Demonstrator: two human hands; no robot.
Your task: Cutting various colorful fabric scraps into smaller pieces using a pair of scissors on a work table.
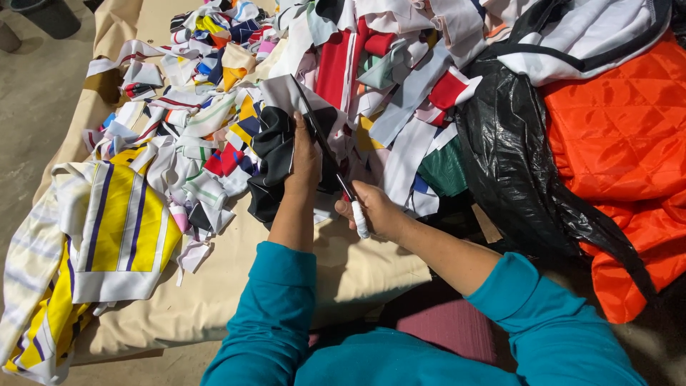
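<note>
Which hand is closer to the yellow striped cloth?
Left. The left hand grips black cloth just right of the yellow striped cloth; the right hand, holding scissors, sits farther right.

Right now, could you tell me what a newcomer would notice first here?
At centre, the right hand works scissors through a black cloth piece gripped by the left hand. Behind lies a heap of colourful fabric scraps; at far right, a bright orange quilted fabric.
</note>
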